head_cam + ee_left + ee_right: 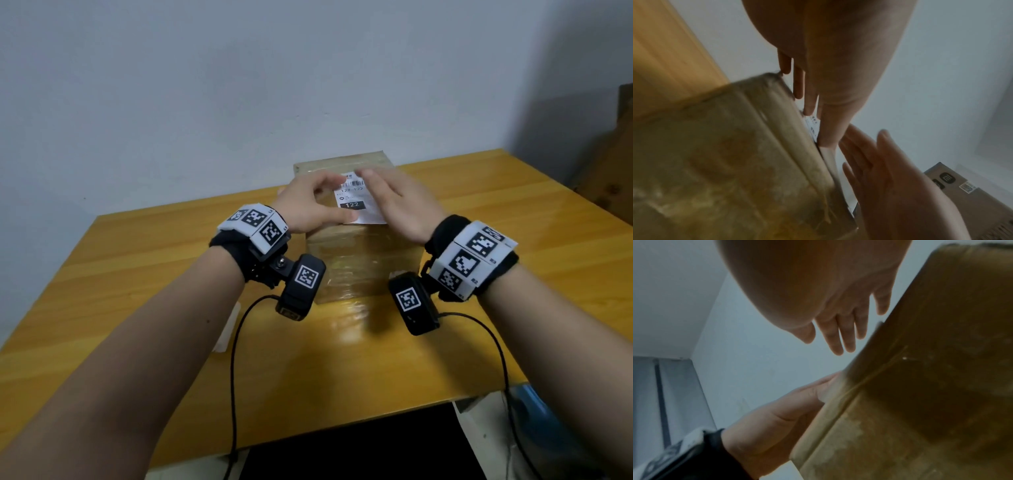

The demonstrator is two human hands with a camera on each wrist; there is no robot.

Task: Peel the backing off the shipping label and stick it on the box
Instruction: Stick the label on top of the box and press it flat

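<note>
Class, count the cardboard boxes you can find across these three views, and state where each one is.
2. The taped box stands on the table under both hands, label on top; another box sits in the background. Others may be hidden.

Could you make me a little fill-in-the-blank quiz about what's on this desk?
1. The white shipping label lies on top of the ____.
2. The large number printed white on black on the label is ____.
3. The box stands on a ____ wooden table.
4. Black cables run from the cameras on both ____.

Missing words: box; 122; yellow; wrists
</note>
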